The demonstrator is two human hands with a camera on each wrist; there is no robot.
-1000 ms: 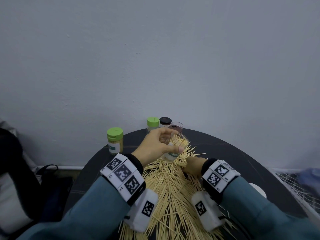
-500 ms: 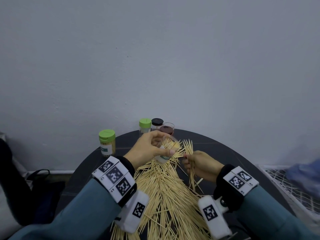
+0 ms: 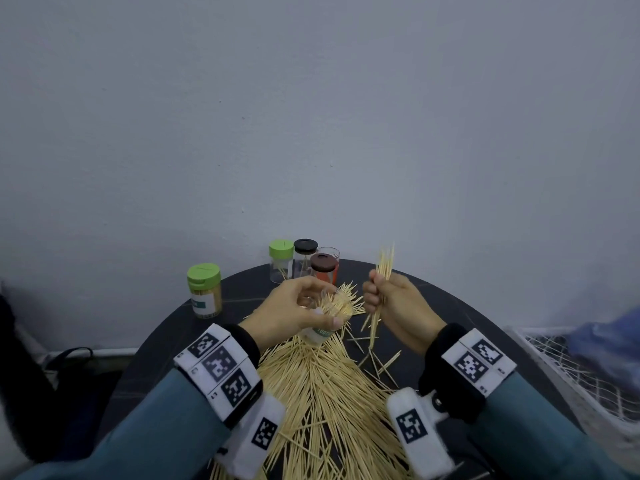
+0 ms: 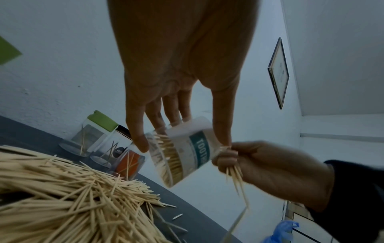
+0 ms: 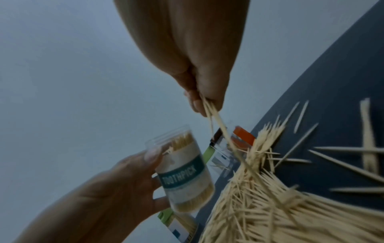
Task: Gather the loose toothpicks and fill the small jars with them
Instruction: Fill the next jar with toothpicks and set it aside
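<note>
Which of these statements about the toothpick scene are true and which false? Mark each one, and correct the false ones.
1. The left hand holds an open jar labelled TOOTHPICK. True.
2. The right hand is empty. False: it grips a small bundle of toothpicks.
3. The held jar is empty. False: it is already packed with toothpicks.
4. A large pile of loose toothpicks lies on the dark table. True.
5. The green-lidded jar on the left stands with its lid off. False: its lid is on.
</note>
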